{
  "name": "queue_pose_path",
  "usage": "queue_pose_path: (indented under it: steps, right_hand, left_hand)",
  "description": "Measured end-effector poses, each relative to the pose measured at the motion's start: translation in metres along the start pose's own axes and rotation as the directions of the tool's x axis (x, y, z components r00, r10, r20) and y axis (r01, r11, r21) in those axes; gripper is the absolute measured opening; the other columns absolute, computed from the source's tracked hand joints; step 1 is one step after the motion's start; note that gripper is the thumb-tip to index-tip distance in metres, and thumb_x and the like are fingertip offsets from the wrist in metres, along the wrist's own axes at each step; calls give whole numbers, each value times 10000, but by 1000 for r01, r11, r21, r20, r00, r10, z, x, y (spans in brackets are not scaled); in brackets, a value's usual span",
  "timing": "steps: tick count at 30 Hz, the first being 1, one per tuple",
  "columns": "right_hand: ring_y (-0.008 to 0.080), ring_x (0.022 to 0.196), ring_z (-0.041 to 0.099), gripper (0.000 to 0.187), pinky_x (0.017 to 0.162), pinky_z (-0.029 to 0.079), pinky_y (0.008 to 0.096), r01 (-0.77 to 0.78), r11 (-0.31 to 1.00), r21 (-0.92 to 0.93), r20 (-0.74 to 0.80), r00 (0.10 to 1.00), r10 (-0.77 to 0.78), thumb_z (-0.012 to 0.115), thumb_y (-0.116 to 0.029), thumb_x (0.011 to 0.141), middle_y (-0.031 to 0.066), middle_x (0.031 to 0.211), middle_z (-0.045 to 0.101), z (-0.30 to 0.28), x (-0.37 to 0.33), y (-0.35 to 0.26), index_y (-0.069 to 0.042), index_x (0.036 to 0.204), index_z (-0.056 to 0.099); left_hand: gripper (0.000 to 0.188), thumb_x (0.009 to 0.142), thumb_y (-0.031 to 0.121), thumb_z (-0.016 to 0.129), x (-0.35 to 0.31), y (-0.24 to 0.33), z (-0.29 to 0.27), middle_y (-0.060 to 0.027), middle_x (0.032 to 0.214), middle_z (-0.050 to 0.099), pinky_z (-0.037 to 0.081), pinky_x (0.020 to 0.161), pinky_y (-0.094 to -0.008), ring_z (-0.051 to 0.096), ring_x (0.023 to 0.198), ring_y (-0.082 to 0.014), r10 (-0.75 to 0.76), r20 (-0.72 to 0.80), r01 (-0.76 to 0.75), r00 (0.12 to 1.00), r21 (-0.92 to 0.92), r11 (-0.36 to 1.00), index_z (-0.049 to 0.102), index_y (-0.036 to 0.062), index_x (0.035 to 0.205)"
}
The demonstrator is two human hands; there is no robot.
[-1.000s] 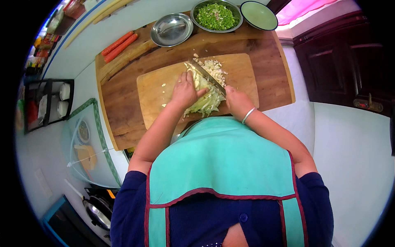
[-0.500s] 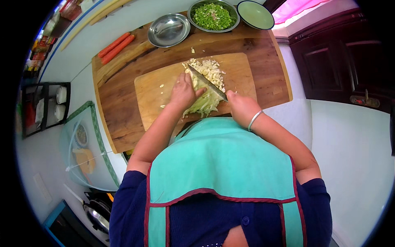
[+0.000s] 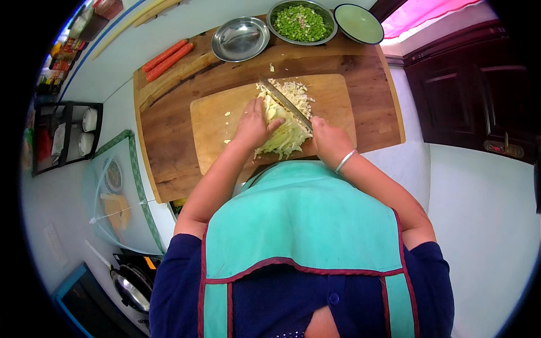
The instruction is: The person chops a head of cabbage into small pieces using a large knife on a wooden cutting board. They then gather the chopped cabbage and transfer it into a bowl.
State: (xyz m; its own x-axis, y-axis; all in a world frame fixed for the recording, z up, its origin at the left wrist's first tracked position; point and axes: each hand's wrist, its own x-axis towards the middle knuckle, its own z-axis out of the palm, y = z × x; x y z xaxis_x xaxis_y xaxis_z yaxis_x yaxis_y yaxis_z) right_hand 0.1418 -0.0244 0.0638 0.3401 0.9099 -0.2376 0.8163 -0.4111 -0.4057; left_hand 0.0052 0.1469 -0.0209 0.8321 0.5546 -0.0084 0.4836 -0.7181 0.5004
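On the wooden cutting board (image 3: 217, 127), my left hand (image 3: 253, 124) presses down on a pile of pale green cabbage (image 3: 282, 139), fingers close together and thumb stretched toward the blade. My right hand (image 3: 331, 138) is closed around the handle of a kitchen knife (image 3: 287, 105). Its blade slants away to the far left, lying along the cut edge of the cabbage. Beyond the blade is a heap of finely chopped cabbage (image 3: 298, 93). The knife's handle is hidden in my right fist.
Two carrots (image 3: 169, 61) lie at the table's far left. Along the far edge stand a shiny metal bowl (image 3: 241, 42), a metal bowl (image 3: 307, 43) of chopped greens, and a pale green basin (image 3: 359, 24). A mesh food cover (image 3: 132, 174) is at the left, a dark door (image 3: 468, 101) at the right.
The whole view has shifted slightly, with the table a little to the right. The knife blade has turned, showing more of its flat side. Both hands keep about the same places on the board.
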Motion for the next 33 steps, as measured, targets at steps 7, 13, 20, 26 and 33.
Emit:
queue_pose_path:
  steps: [7,13,20,26,33]
  right_hand:
    - [416,729,605,128,645,489,485,-2,998,-67,93,996,8,431,-40,847,242,836,597,-17,-26,-5,4,966,436]
    - [424,723,602,140,649,485,494,-12,999,-33,179,984,17,425,-37,847,243,860,611,-17,-7,-9,-1,983,428]
    - [398,788,634,213,676,508,479,-43,997,-67,96,994,49,520,-48,806,232,898,616,38,17,6,2,995,436]
    - [406,768,623,198,665,494,499,5,1000,18,-11,1000,-5,500,-63,821,233,906,606,23,12,16,-19,1001,429]
    - [413,761,609,183,667,483,505,88,989,122,-139,988,-71,477,-80,840,236,901,600,-2,-5,30,-18,1004,423]
  left_hand:
    - [657,895,397,552,1,3,5,-316,1343,385,391,994,-451,442,1198,-443,1,5,-2,1000,34,999,339,-70,1305]
    - [624,909,381,524,0,4,1,-310,1327,394,413,969,-450,469,1157,-449,18,57,-22,998,70,997,351,-79,1294]
    - [643,900,371,539,-4,-5,13,-300,1344,385,405,980,-448,461,1173,-450,79,-30,-76,996,99,992,344,-83,1313]
    - [749,862,475,577,-3,-4,-10,-297,1362,387,344,1043,-426,389,1263,-419,-236,165,280,958,-341,897,349,-47,1348]
    - [1146,624,520,796,-27,53,-4,-250,1477,220,226,1107,-477,246,1360,-397,-81,-12,82,997,89,993,181,10,1445]
